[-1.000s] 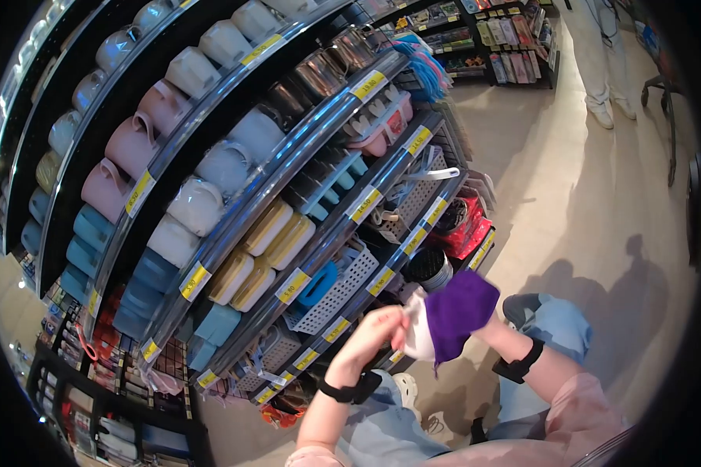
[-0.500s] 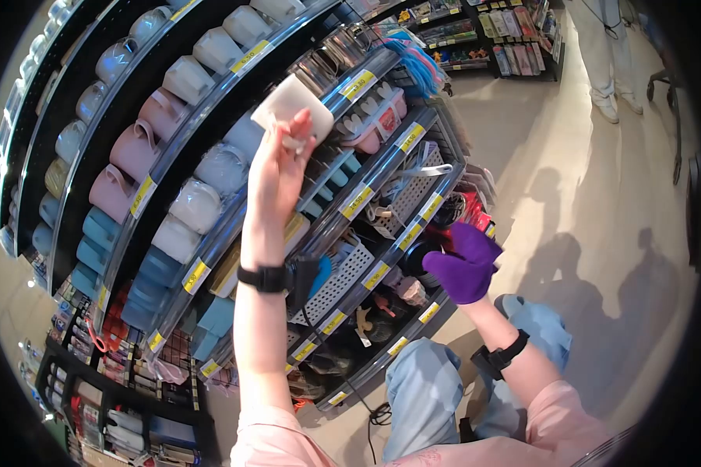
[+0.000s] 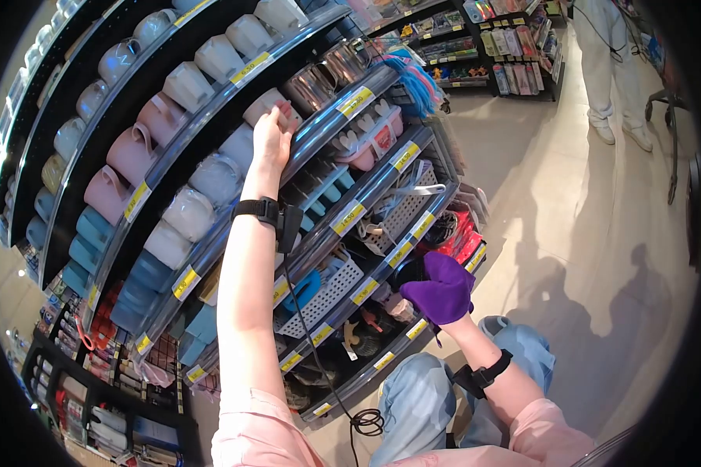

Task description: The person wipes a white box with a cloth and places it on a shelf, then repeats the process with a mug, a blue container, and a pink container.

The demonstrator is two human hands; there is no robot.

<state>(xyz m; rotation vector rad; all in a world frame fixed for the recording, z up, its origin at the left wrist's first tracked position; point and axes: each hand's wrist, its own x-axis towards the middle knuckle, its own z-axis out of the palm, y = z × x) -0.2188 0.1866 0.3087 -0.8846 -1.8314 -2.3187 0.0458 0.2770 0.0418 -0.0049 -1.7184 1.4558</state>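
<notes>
My left hand (image 3: 273, 138) reaches into the shelf with its fingers curled on a white mug (image 3: 263, 103), which sits in the row beside the steel mugs (image 3: 310, 88). Part of the mug is hidden behind my fingers. On the near side stand a pale blue mug (image 3: 239, 146) and plastic-wrapped white mugs (image 3: 188, 212). A purple cloth mitt (image 3: 444, 292) covers my right hand, low by the bottom shelves; the fingers inside are hidden.
Pink mugs (image 3: 131, 156) and white faceted mugs (image 3: 187, 86) fill the tier above. Below lie a white perforated basket (image 3: 331, 294) and a pink utensil box (image 3: 370, 144). A cable (image 3: 366, 420) lies coiled on the floor. Another person's legs (image 3: 606, 70) stand in the aisle.
My left hand has brought the white mug from in front of the shelf back into the row, turning it upright. My right hand in the mitt has shifted slightly left and down.
</notes>
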